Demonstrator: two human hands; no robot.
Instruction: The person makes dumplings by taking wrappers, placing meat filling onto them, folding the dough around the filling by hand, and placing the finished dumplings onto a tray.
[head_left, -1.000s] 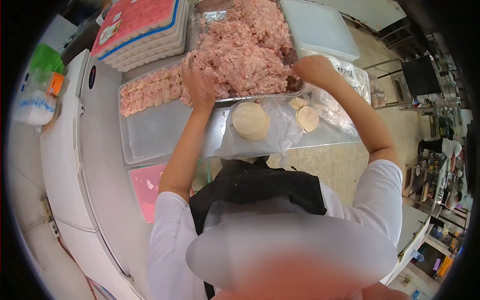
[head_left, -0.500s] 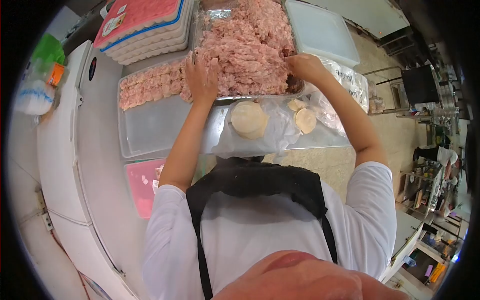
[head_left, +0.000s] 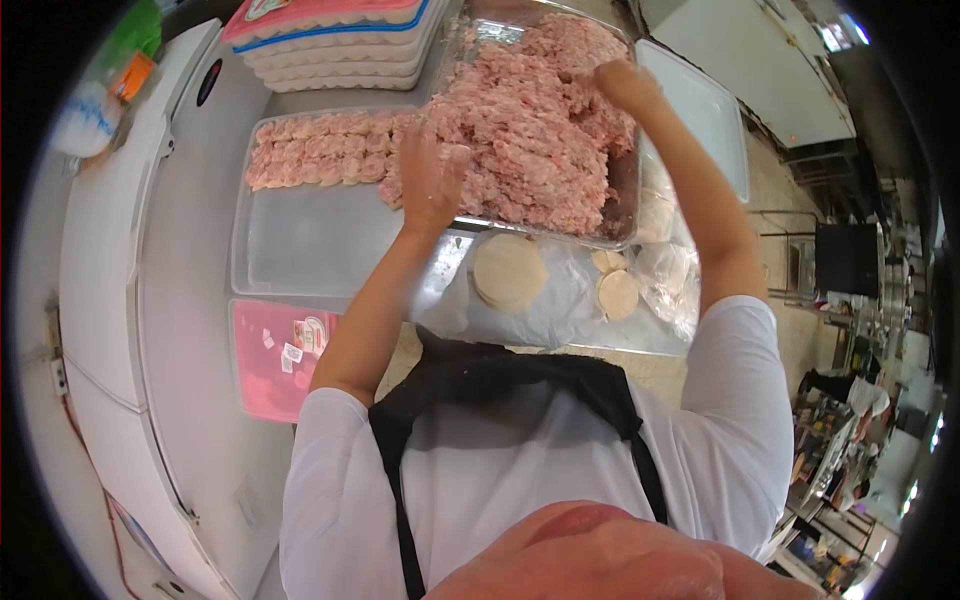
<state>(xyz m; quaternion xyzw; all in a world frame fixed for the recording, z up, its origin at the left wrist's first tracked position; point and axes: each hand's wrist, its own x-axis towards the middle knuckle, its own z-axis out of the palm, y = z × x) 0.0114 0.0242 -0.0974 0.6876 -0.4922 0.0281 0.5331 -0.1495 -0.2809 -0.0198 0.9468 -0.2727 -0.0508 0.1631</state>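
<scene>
A deep clear tray (head_left: 545,228) holds a large mound of pinkish ground meat (head_left: 540,130). At its left edge my left hand (head_left: 432,185) hovers, slightly blurred, with its fingers stretched out and apart. Over the right side of the meat, my right hand (head_left: 626,88) has its fingers curled in; what they hold is hidden. To the left, rows of meat-filled dumplings (head_left: 325,150) sit in a shallow translucent tray (head_left: 300,240). Below the meat lies a stack of round dough wrappers (head_left: 508,272) on clear plastic film (head_left: 570,310). A few loose wrappers (head_left: 617,294) rest to its right.
Stacked white containers (head_left: 345,65) with a pink lid stand at the back left. A pink lid (head_left: 265,350) with labels lies at front left. Plastic-wrapped packs (head_left: 668,285) and a translucent lid (head_left: 705,110) are on the right. A white freezer (head_left: 110,230) runs along the left.
The view has shifted, so the trays sit lower and further right. My right hand has moved up along the meat's right side. My left hand stays near the meat tray's left edge.
</scene>
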